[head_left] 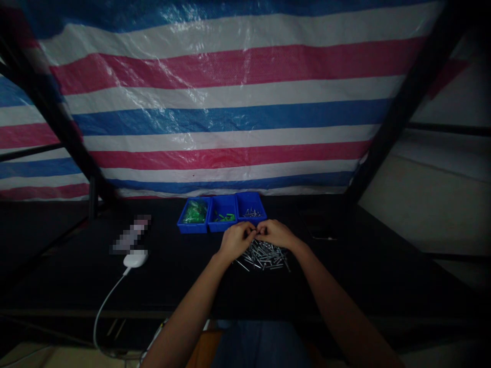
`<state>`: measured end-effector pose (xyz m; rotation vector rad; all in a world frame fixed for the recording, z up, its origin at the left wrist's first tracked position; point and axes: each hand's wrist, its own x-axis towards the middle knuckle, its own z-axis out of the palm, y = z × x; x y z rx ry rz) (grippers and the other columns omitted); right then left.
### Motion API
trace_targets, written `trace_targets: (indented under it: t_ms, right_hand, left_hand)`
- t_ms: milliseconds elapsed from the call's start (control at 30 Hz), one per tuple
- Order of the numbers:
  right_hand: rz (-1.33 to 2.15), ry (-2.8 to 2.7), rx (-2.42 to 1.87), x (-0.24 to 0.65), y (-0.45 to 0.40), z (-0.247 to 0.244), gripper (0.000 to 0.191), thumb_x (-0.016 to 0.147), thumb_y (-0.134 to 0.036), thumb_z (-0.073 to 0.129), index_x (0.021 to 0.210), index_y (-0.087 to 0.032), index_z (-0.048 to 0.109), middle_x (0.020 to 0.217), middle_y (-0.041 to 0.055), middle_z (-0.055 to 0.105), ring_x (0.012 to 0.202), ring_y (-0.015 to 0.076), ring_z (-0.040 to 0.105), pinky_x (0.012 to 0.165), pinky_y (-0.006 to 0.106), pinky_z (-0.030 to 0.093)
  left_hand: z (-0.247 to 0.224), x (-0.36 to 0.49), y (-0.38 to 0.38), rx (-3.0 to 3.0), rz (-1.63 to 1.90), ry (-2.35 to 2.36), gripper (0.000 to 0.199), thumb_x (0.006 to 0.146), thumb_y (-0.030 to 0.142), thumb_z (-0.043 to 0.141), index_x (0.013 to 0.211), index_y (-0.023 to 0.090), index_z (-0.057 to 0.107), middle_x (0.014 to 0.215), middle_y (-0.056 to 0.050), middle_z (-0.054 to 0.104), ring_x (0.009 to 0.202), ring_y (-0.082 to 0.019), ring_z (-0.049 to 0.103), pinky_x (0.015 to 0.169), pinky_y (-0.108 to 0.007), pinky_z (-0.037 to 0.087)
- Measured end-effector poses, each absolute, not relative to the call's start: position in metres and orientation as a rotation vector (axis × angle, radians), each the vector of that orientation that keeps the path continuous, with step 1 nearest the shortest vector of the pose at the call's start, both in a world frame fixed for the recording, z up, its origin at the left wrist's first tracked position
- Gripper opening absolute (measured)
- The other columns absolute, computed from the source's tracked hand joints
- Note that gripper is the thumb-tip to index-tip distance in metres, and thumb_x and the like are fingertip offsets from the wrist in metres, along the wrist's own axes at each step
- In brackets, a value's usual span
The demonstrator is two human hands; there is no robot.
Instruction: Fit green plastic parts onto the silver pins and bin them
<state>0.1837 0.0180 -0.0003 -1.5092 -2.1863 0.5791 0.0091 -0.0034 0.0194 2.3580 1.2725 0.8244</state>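
Observation:
My left hand (237, 240) and my right hand (276, 234) meet at the fingertips above the back edge of a loose pile of silver metal pins (264, 255), which look like rivets or nails. Something small may be pinched between my fingers, but it is too small to tell. Behind my hands stands a row of blue plastic bins (194, 225). The left bin holds a green bag, the middle one small green pieces, and the right one a few metal pins. My right fingers are closest to the right bin.
The black table (76, 286) carries a white plug (135, 258) with a white cable running off the front edge, and a blurred object (130, 235) behind it. A dark flat object (320, 230) lies to the right. A striped tarpaulin (230, 102) and dark frame posts stand behind.

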Motion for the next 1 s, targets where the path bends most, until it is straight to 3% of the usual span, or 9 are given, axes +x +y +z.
trace_targets:
  t_ms: [1000]
  right_hand:
    - [0.578,-2.29,-1.503,0.1842,0.0159,-0.0006,0.016,0.081,-0.03,0.045,0.081,-0.02,0.057,0.068,-0.0008,0.059,0.061,0.0106,0.051,0.052,0.02,0.026]
  left_hand:
    - [0.0157,0.0082,-0.002,2.407,0.842,1.29,0.02,0.08,0.028,0.046,0.096,0.022,0.057,0.071,0.003,0.06,0.064,-0.012,0.053,0.057,-0.02,0.035]
